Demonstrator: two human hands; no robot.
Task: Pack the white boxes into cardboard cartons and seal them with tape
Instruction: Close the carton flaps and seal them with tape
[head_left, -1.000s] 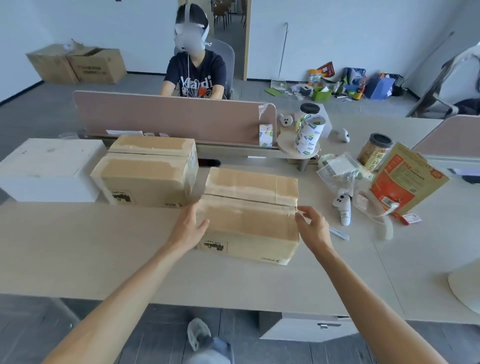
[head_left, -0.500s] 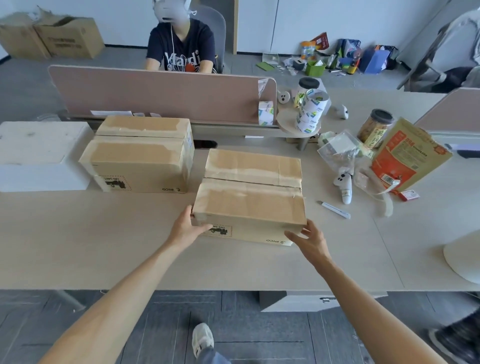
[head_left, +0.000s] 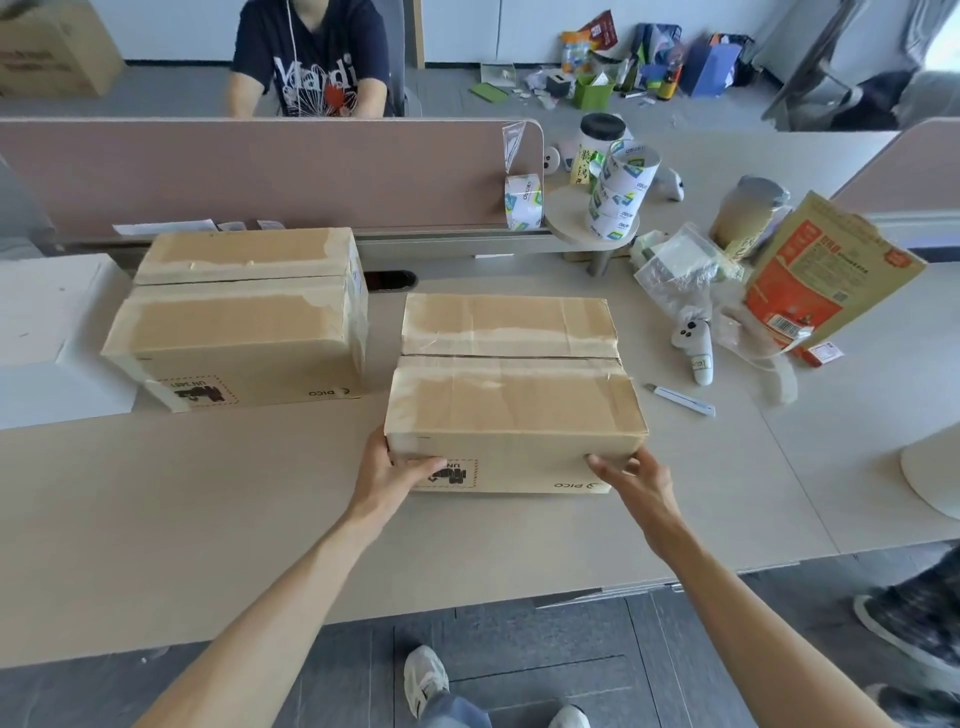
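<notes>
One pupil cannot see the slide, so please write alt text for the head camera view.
A person's left hand grips the near left corner of a closed cardboard carton on a table; the right hand touches its near right corner. A second carton stands behind, to the left.

Both the near carton (head_left: 514, 400) and left carton (head_left: 244, 317) read "PICO" inverted; the shirt (head_left: 311, 78) reads "Mardi".

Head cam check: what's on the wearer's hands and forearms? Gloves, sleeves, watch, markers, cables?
Nothing worn that shows. The left hand and right hand are bare: no gloves, rings, tracking markers or cables. The left forearm and right forearm are bare to the frame's edge, with no sleeve, watch or wristband in view.
</notes>
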